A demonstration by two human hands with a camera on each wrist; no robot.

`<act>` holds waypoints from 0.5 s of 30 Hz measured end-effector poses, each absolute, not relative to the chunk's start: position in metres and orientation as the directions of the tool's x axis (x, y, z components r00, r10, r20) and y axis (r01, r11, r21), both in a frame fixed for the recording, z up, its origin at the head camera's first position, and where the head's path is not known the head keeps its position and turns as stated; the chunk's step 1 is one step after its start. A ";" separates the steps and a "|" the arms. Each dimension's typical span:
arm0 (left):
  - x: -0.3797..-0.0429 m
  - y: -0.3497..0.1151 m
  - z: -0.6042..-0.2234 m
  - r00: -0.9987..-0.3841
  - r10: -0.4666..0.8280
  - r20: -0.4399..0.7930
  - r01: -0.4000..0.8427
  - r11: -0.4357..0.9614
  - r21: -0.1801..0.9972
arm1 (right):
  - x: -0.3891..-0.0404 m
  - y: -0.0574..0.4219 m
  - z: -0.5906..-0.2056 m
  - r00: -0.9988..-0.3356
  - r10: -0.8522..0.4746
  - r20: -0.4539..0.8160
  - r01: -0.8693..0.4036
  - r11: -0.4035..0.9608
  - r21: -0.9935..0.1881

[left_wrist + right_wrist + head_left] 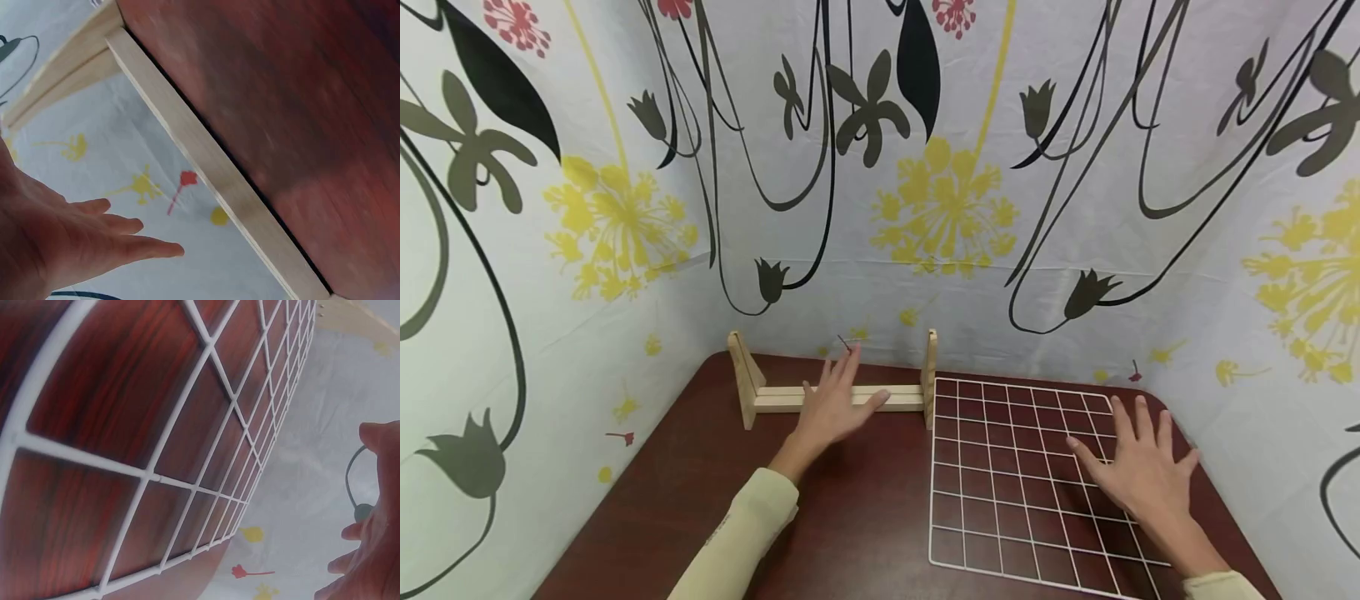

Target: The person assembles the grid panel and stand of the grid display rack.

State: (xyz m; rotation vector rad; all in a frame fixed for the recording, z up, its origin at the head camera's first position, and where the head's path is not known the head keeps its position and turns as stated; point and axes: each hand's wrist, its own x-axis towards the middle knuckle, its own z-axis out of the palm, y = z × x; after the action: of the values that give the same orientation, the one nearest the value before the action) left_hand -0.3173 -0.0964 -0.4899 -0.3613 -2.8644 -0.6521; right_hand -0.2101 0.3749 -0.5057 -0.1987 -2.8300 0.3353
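Note:
Near the back of the table stands a light wooden stand (767, 403), two slotted uprights joined by a low crossbar (200, 159). My left hand (835, 404), fingers spread, overlaps the crossbar in the head view; the left wrist view shows its fingers apart from the wood with nothing in them. Right of the stand, a white wire grid panel (1022, 483) lies over the table. Over the grid's right side, my right hand (1146, 475) has its fingers splayed and holds nothing. In the right wrist view that hand appears beyond the grid's edge.
The dark red-brown table (865, 492) has rounded back corners. White fabric (865, 225) printed with flowers and stems hangs round it at the back and both sides, close to the table's edges. The stand's right upright (929, 375) meets the grid's back left corner.

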 end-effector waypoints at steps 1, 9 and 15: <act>-0.315 -0.095 -0.490 -0.954 0.196 0.228 0.278 0.864 0.420 | -0.210 0.375 -0.505 -0.948 0.167 0.270 0.099 0.964 -0.248; -0.300 -0.082 -0.491 -0.949 0.243 0.201 0.312 0.630 0.712 | -0.208 0.376 -0.504 -0.936 0.188 0.298 0.103 0.955 -0.278; -0.292 -0.070 -0.491 -0.952 0.238 0.191 0.291 0.525 0.800 | -0.209 0.379 -0.505 -0.944 0.197 0.266 0.125 0.956 -0.265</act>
State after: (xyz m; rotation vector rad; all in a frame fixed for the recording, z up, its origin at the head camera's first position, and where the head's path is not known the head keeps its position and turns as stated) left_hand -0.2921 -0.0702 -0.4911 -0.4679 -2.6926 -1.4286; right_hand -0.2086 0.3790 -0.5047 -0.2374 -2.8156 0.3550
